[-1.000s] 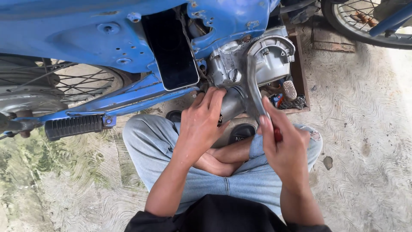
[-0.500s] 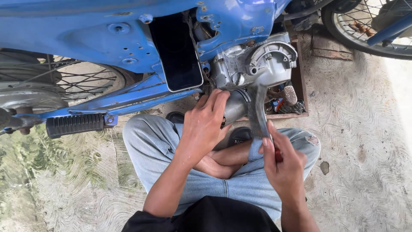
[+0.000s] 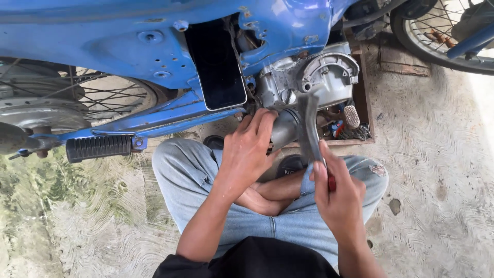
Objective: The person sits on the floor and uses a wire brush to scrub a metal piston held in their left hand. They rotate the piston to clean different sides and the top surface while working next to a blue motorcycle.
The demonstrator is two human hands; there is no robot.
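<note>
Person is sitting cross-legged on the concrete floor (image 3: 442,206) beside a blue motorcycle (image 3: 128,46), working at the engine (image 3: 309,77).

Left hand (image 3: 247,149) is wrapping around a grey metal pipe (image 3: 284,128) just below the engine case; grip is closing over it, fingers curled on top, thumb side hidden, so how fully it is clamping cannot be told.

Right hand (image 3: 337,195) is gripping a long flat metal tool (image 3: 307,128) by its red handle (image 3: 332,183), fist closed tight around it; the tool's far end is reaching up against the engine by the round cover (image 3: 329,69).

Handling, as a judgement: the pipe is looking stiff, fairly heavy, probably greasy and so slippery; it is best taken around its round body, where the left hand is now. The tool is rigid steel with a blurred shaft; it is best held low on the handle for leverage.

A black phone (image 3: 216,62) is leaning on the frame, a rubber footpeg (image 3: 98,148) is sticking out at left, a wooden tray (image 3: 360,123) of small parts is sitting under the engine, and a spoked wheel (image 3: 442,31) is at top right.
</note>
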